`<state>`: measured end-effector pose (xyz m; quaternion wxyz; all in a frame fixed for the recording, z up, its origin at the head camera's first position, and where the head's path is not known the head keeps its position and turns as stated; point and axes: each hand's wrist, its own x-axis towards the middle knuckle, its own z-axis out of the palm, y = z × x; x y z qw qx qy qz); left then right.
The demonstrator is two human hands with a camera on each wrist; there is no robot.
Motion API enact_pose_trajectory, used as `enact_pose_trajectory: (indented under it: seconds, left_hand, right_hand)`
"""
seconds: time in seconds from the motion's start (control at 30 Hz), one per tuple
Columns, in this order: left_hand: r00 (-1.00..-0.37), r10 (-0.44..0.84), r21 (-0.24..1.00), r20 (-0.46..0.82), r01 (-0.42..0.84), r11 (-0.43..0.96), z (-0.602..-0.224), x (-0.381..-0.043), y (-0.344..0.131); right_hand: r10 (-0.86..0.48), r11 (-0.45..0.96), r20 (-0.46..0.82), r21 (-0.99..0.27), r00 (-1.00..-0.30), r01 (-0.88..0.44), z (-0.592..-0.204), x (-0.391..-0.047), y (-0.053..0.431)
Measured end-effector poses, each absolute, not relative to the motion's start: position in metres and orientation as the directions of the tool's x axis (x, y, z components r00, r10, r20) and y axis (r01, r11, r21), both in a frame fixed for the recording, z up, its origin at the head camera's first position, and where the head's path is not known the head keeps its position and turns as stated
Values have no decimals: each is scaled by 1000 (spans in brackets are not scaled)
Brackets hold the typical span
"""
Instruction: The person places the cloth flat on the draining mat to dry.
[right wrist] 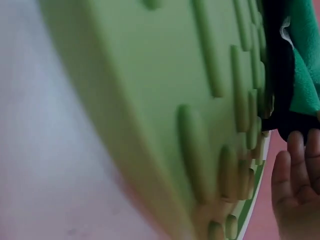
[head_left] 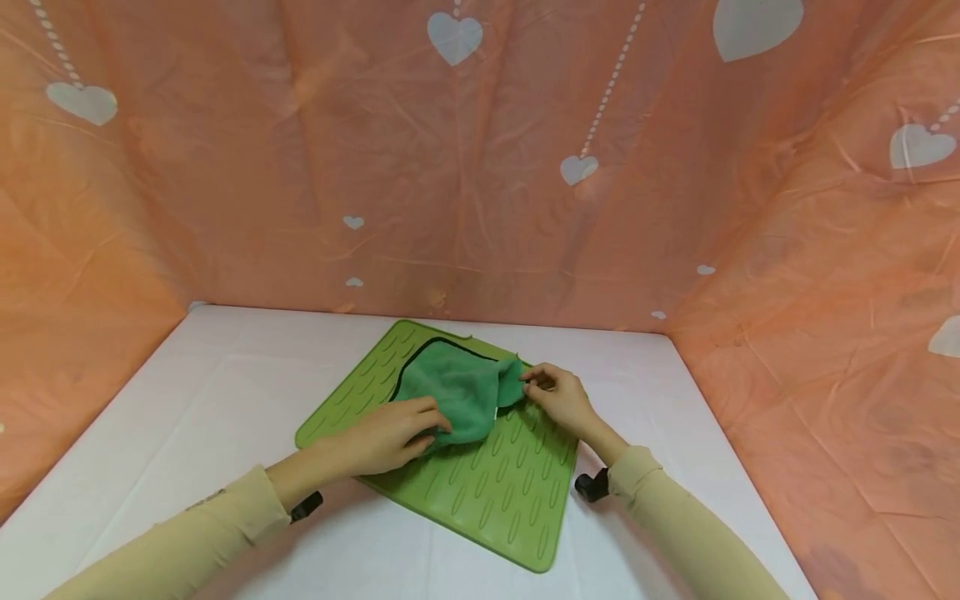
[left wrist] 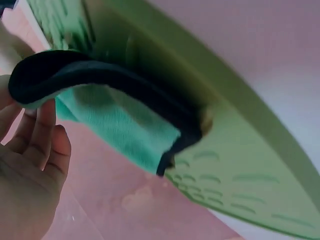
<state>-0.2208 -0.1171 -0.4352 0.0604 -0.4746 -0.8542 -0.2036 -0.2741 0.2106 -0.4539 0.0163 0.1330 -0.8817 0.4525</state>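
A green cloth (head_left: 453, 387) with a black border lies on a light green ridged mat (head_left: 480, 500); its right corner is lifted and folded over. My left hand (head_left: 393, 433) pinches the near left edge of the cloth. In the left wrist view the black-edged cloth (left wrist: 115, 115) arches up to the thumb and fingers of the left hand (left wrist: 30, 175). At the raised corner, my right hand (head_left: 562, 400) pinches the cloth between thumb and fingers. The right wrist view has only part of the right hand (right wrist: 300, 190), below the cloth's dark edge (right wrist: 295, 125).
The mat sits at an angle on a white-covered table (head_left: 225, 392). Orange sheeting with pale hearts (head_left: 487, 233) encloses the back and sides. A dark wrist device (head_left: 592, 485) shows under the right wrist, and another dark piece (head_left: 306, 506) under the left.
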Motion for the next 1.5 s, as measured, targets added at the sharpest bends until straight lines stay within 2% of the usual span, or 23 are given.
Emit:
enact_pose_trajectory:
  seconds: [0.23, 0.53, 0.73, 1.07, 1.13, 1.23, 1.37, 1.5]
  left_hand:
    - [-649, 694, 429, 313, 748, 506, -429, -228, -129]
    - [-708, 590, 461, 389, 704, 540, -432, -240, -144]
    - [-781, 539, 444, 315, 623, 644, -438, -253, -156]
    - [-836, 526, 387, 158, 543, 746, -452, -271, -166]
    - [-832, 529, 347, 166, 551, 759, -453, -271, -165]
    - [-800, 545, 254, 253, 598, 760, -454, -267, -163]
    - [-709, 578, 119, 405, 667, 735, -452, -259, -159]
    - [-604, 637, 47, 479, 742, 668, -446, -249, -151]
  right_hand:
    - [-174, 476, 148, -853, -974, -214, -447, -281, 213]
    - [-149, 584, 158, -783, -976, -215, -447, -293, 228]
    - [-127, 618, 119, -767, -985, -173, -455, -301, 235]
    - [-189, 676, 90, -710, -978, -196, -461, -306, 231]
    - [-199, 689, 92, -695, -976, -206, -461, -305, 230]
    - [-204, 709, 105, -670, -973, -221, -460, -302, 229]
    - [-220, 731, 152, -629, -964, -266, -458, -294, 229]
    - [-290, 715, 211, -601, -933, -358, -455, -286, 227]
